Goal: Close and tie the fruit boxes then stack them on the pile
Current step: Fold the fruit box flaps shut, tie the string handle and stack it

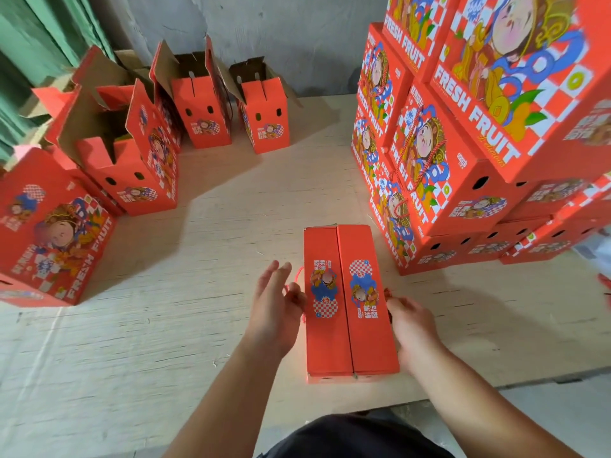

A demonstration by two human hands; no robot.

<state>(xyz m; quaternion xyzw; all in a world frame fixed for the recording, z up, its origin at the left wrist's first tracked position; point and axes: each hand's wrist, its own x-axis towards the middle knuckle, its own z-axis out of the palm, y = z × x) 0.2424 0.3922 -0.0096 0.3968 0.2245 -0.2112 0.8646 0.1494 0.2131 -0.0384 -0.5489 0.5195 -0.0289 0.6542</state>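
Red cord [299,276] pinched by left hand [277,305]; right hand [410,320] grip unclear. Cord best drawn taut across closed box [350,302] between 2 hands.

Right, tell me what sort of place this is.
Probably a fruit packing or storage room, not a shop. A tall pile of closed FRESH FRUIT boxes stands on the right, open boxes wait by the bare concrete wall, and one closed box sits on plywood flooring between the hands.
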